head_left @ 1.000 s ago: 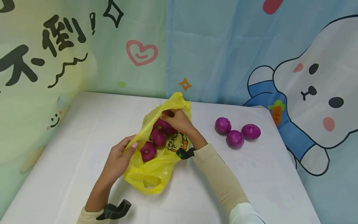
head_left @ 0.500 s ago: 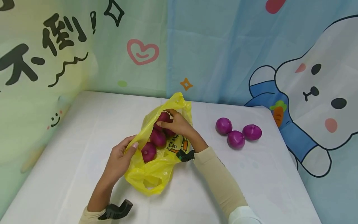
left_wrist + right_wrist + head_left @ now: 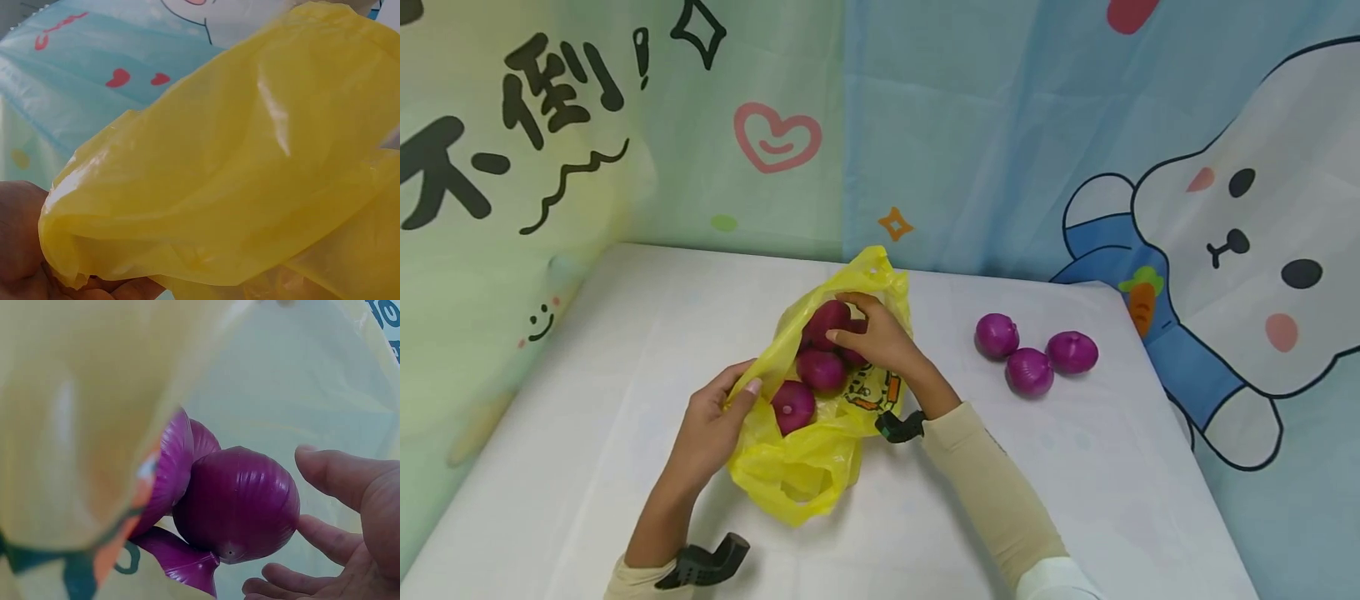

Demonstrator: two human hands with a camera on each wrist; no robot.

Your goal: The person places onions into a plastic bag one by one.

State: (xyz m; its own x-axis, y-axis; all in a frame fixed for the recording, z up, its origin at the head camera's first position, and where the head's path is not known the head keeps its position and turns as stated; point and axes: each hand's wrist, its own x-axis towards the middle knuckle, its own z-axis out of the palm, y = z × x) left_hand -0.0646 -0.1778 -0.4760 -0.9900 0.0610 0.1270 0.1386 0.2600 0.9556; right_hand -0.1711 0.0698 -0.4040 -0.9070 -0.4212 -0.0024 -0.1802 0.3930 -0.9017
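Note:
My left hand (image 3: 718, 421) pinches the left rim of a yellow plastic bag (image 3: 805, 467) between thumb and fingers and holds its mouth apart. Several red onions lie inside: one near the mouth (image 3: 793, 406), another in the middle (image 3: 822, 369), and one farther back (image 3: 829, 318). Reaching into the bag, my right hand (image 3: 883, 337) has its fingers spread. In the right wrist view a finger meets the side of a round red onion (image 3: 237, 506), with the thumb apart from it. The left wrist view is mostly filled by yellow plastic (image 3: 219, 156), which hides part of the left hand.
Three more red onions (image 3: 1030, 372) sit close together on the white tabletop (image 3: 1112, 467), right of the bag. Behind the table hangs a printed backdrop (image 3: 955, 150) with a cartoon rabbit. A black wrist camera (image 3: 703, 562) is strapped to the left forearm.
The right hand's fingers have spread and come off the rearmost onion, which now shows more fully. The left hand and its side of the bag have shifted slightly left.

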